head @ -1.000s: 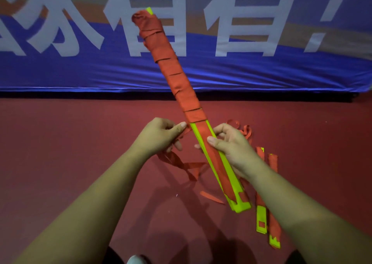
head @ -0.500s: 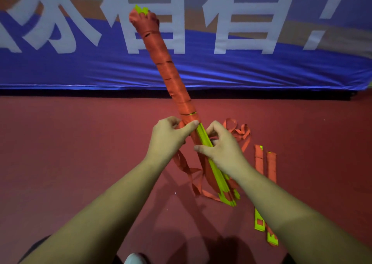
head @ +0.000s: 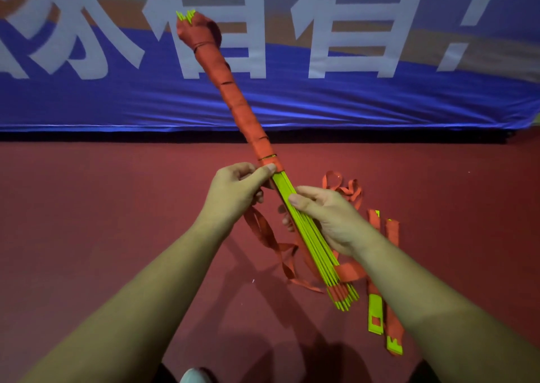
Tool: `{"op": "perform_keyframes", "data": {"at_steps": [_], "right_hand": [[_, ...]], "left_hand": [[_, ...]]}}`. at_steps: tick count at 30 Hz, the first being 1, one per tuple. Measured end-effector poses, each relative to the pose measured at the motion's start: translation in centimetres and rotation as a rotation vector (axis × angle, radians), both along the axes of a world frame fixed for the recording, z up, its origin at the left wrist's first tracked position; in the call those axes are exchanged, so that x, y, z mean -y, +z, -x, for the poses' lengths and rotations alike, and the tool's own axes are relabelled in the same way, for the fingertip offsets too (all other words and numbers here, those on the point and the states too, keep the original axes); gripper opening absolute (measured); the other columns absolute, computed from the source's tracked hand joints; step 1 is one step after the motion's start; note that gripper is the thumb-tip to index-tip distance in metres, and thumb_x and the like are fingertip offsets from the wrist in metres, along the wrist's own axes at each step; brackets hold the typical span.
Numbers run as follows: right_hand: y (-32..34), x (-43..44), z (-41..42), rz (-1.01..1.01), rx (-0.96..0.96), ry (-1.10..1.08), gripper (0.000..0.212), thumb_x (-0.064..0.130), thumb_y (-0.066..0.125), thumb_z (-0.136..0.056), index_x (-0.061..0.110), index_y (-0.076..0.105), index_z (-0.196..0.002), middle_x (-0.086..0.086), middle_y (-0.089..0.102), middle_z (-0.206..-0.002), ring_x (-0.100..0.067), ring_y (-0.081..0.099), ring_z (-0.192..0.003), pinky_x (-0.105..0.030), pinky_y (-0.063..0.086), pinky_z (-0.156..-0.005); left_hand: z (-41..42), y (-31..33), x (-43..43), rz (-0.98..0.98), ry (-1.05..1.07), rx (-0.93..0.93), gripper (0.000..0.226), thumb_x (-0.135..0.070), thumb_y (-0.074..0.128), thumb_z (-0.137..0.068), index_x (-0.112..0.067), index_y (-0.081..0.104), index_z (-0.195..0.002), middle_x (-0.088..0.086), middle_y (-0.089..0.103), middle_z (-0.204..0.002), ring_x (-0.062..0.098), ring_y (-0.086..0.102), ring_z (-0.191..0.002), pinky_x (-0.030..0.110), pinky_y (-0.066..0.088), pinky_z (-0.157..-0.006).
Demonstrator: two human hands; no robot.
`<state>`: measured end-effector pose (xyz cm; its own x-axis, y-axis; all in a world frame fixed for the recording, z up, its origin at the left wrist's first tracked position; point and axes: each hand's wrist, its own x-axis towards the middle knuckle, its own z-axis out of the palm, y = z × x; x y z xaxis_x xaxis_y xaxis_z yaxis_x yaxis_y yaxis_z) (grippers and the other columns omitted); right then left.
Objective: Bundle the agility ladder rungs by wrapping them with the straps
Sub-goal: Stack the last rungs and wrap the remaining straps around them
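Observation:
A bundle of neon-yellow ladder rungs slants from lower right up to the upper left. Orange strap wrapping covers its upper half down to where my left hand is. My left hand pinches the strap at the lower edge of the wrapping, thumb pressed on the bundle. My right hand grips the bare yellow part just below. Loose orange strap hangs from the bundle and trails on the floor beneath my hands. The rungs now show edge-on.
Two more rungs with orange strap lie on the red floor to the right, beside a tangle of strap loops. A blue banner with white characters stands along the far edge.
The bundle has turned about its length, from flat face to edge-on. The wrapping has advanced a turn downward, and my left hand has come over the top of the bundle with the strap.

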<state>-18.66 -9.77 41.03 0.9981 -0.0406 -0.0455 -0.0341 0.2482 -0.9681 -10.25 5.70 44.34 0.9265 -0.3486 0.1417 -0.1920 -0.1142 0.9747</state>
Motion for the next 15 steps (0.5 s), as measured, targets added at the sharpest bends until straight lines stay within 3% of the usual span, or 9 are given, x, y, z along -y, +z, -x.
{"op": "perform_keyframes", "data": {"at_steps": [7,12,15], "right_hand": [[0.4,-0.7,0.0,-0.032,0.045,0.045,0.033,0.020,0.064,-0.081,0.011,0.064,-0.112,-0.010,0.062,-0.090,-0.016,0.063,-0.070,-0.023,0.051,-0.065],[0.2,-0.3,0.2,-0.180,0.004,0.106,0.028,0.015,0.062,-0.085,0.003,0.062,-0.111,-0.006,0.066,-0.084,-0.013,0.064,-0.070,-0.022,0.054,-0.066],[0.3,0.5,0.8,-0.272,-0.056,0.273,0.034,0.012,0.061,-0.085,-0.002,0.061,-0.116,-0.010,0.070,-0.090,-0.015,0.068,-0.075,-0.028,0.056,-0.071]], "left_hand": [[-1.1,0.3,-0.9,0.058,-0.069,0.062,0.033,-0.051,0.067,-0.074,-0.019,0.072,-0.071,0.013,0.061,-0.067,0.016,0.051,-0.054,0.031,0.039,-0.060],[-1.3,0.3,-1.3,0.154,-0.199,0.002,0.019,-0.034,0.066,-0.083,-0.016,0.071,-0.079,-0.002,0.058,-0.065,0.014,0.047,-0.059,0.029,0.037,-0.060],[-1.7,0.2,-2.1,0.161,-0.402,-0.018,0.027,-0.034,0.064,-0.084,-0.010,0.070,-0.095,0.006,0.063,-0.075,0.019,0.054,-0.067,0.029,0.043,-0.065]]}}
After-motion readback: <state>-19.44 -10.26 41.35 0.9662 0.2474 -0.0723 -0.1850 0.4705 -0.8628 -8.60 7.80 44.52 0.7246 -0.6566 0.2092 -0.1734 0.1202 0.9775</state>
